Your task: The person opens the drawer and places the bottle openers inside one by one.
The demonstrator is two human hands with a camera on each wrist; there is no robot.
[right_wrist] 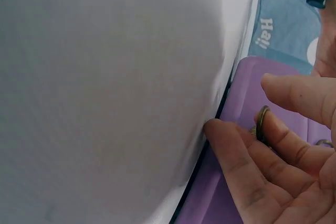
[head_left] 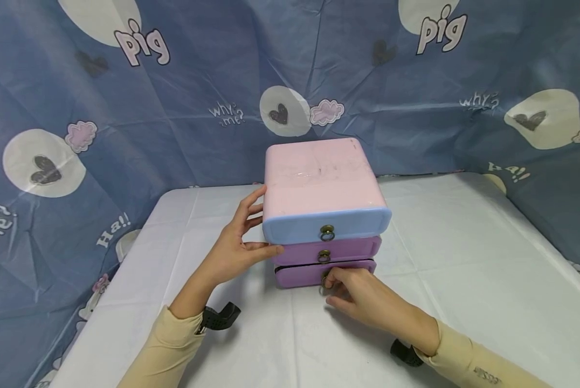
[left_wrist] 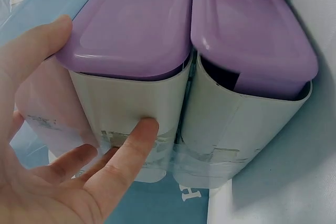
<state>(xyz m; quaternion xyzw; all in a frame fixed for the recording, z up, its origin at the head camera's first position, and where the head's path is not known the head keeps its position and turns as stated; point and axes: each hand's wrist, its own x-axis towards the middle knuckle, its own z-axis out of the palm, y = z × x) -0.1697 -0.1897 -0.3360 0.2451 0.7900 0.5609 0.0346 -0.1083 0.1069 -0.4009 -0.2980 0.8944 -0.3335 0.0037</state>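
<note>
A small three-tier drawer unit has a pink top, a light blue top drawer and two purple drawers below, each with a brass ring pull. The bottom purple drawer stands slightly out, with a dark gap behind its front. My right hand has a bent finger hooked in that drawer's ring pull; its thumb is apart from the ring. Against the unit's left side rests my left hand, fingers spread along the wall and thumb at the front edge near the middle drawer.
The unit stands on a white-covered table. Behind and at the sides hangs a blue patterned cloth. Black straps are worn on both wrists.
</note>
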